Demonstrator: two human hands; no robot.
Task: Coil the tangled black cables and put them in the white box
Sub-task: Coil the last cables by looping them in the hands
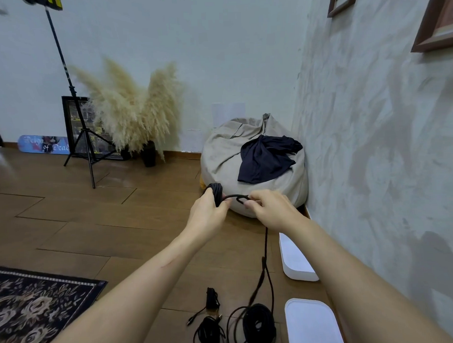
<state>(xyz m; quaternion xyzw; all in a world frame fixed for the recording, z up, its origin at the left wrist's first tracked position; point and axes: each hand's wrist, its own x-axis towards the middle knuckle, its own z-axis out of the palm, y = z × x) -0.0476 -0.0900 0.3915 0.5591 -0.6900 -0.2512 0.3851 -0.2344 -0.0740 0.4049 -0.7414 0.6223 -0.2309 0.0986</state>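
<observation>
My left hand (pixel 208 210) grips a tight black cable coil (pixel 217 192) held up in front of me. My right hand (pixel 270 211) pinches the same cable's loose strand (pixel 236 196), which arcs between the hands. From the right hand the cable hangs down (pixel 266 249) to the floor. Below lie a large coiled black cable (pixel 259 324) and a smaller black bundle (pixel 209 331) with plugs. A white box (pixel 295 258) sits by the wall at right, and another white piece, perhaps its lid (pixel 313 325), lies nearer to me.
A beige beanbag (pixel 227 156) with a dark cloth (pixel 266 157) stands in the corner behind my hands. A tripod stand (pixel 87 145), pampas grass in a vase (pixel 131 110) and a framed picture line the back wall. A patterned rug (pixel 32 306) lies at lower left.
</observation>
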